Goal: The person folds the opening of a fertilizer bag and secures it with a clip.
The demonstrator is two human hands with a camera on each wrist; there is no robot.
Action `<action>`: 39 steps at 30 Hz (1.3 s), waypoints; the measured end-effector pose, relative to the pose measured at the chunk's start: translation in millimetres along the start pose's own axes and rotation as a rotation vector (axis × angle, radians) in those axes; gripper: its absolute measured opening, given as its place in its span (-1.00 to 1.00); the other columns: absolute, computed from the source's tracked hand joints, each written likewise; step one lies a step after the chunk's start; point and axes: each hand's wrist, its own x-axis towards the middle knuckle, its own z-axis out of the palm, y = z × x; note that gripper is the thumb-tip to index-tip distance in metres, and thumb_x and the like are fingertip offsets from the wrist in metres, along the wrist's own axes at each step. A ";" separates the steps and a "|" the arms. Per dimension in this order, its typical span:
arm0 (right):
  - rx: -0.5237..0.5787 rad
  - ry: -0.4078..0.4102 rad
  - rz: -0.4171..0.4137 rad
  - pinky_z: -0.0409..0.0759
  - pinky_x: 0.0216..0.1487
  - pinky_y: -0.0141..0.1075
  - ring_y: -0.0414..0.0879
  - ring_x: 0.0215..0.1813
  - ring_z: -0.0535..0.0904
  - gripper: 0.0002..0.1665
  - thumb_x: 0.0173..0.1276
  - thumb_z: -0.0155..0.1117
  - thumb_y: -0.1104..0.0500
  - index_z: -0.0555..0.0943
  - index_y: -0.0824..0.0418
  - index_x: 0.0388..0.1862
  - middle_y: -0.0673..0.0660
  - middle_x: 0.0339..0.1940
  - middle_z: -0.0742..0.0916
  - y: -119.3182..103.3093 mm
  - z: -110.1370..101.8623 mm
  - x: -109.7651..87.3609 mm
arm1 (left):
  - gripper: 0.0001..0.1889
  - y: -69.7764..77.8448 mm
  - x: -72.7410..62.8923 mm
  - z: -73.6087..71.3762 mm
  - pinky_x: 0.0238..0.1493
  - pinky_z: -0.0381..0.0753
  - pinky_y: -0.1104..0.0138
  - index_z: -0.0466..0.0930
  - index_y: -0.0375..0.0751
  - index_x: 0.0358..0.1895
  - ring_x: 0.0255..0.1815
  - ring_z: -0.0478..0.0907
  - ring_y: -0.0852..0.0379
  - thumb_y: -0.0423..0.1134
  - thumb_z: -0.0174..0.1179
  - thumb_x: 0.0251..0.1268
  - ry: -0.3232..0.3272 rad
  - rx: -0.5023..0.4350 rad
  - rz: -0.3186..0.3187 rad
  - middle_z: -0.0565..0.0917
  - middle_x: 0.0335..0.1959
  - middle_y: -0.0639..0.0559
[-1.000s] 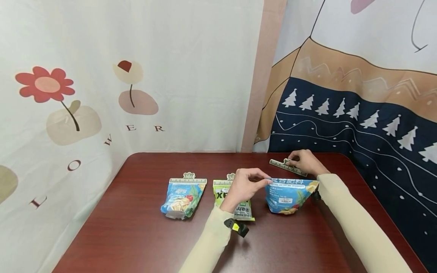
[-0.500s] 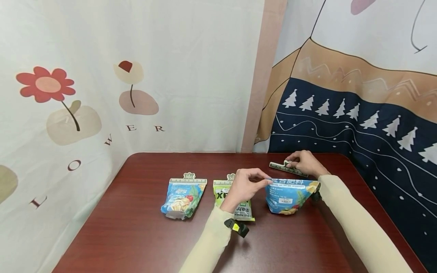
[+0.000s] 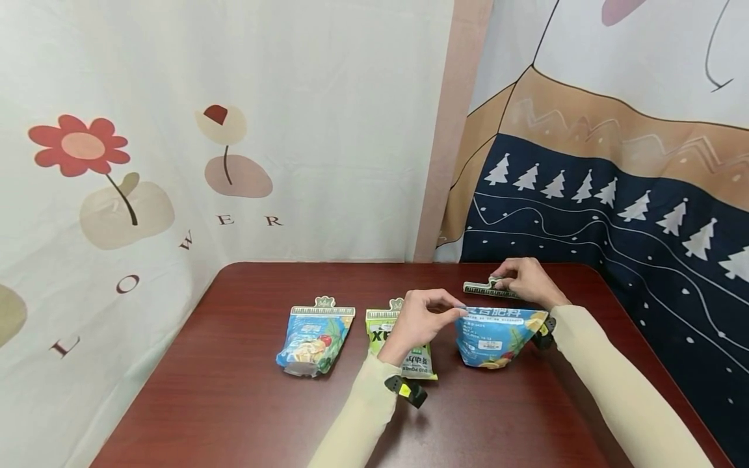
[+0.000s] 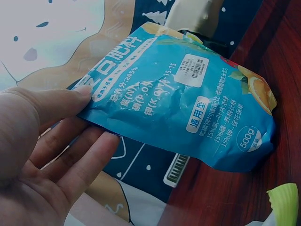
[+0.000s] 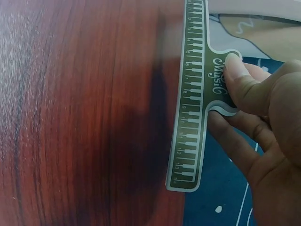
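My left hand pinches the top left corner of a blue fertilizer pouch between thumb and fingers. In the left wrist view the pouch shows its printed back, with a white label and a 500g mark. Behind the pouch, my right hand grips a long clip by its handle. The right wrist view shows the clip with a piano-key ruler pattern and "Music" lettering, the thumb pressed on its handle. Its long bar is held above the table's far part.
A second blue pouch, topped by a clip, lies at left on the dark red table. Partly behind my left hand is a green packet with its own clip. Printed curtains hang behind the table.
The right hand and its clip have turned slightly, so the clip's bar lies more level across the head view. The left hand and the blue pouch have hardly moved.
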 end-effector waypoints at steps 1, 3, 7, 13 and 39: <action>0.003 0.010 -0.002 0.58 -0.25 -0.30 -0.02 -0.18 0.57 -0.88 0.34 0.43 0.28 0.81 0.12 -0.19 0.12 -0.17 0.80 -1.0 -0.7 -1.7 | -0.95 -0.1 0.0 0.1 -0.29 0.67 0.45 0.84 0.05 -0.24 -0.34 0.68 0.33 -0.15 0.44 0.29 -0.001 0.001 0.003 0.84 -0.29 0.09; 0.012 0.033 -0.003 0.59 -0.26 -0.32 -0.03 -0.19 0.58 -0.88 0.33 0.44 0.28 0.81 0.11 -0.20 0.11 -0.18 0.80 -3.2 -2.5 -5.1 | -0.95 -0.2 -0.1 0.2 -0.29 0.68 0.44 0.84 0.05 -0.24 -0.35 0.69 0.33 -0.16 0.44 0.29 -0.001 0.000 0.007 0.84 -0.29 0.10; 0.020 0.075 -0.008 0.59 -0.28 -0.32 -0.02 -0.23 0.57 -0.88 0.33 0.44 0.28 0.81 0.09 -0.20 0.09 -0.22 0.79 -7.8 -7.2 -12.1 | -0.95 -0.8 -0.2 0.2 -0.29 0.69 0.42 0.84 0.04 -0.23 -0.35 0.68 0.35 -0.16 0.44 0.29 -0.001 -0.004 0.012 0.83 -0.30 0.13; 0.007 0.143 -0.020 0.58 -0.30 -0.32 -0.02 -0.26 0.57 -0.88 0.34 0.45 0.26 0.82 0.07 -0.20 0.06 -0.25 0.77 -13.4 -14.8 -22.1 | -0.94 -1.3 -0.9 -0.9 -0.27 0.71 0.41 0.84 0.03 -0.22 -0.34 0.69 0.36 -0.17 0.43 0.30 -0.002 -0.011 0.007 0.82 -0.30 0.16; 0.014 0.408 -0.142 0.45 -0.36 -0.54 -0.31 -0.35 0.52 -0.77 0.20 0.56 0.32 0.85 0.00 -0.23 0.05 -0.27 0.81 -55.1 -51.9 -79.1 | -0.91 -0.3 -1.5 -0.2 -0.28 0.71 0.42 0.84 0.04 -0.20 -0.34 0.67 0.34 -0.14 0.44 0.29 -0.003 -0.001 -0.016 0.82 -0.27 0.15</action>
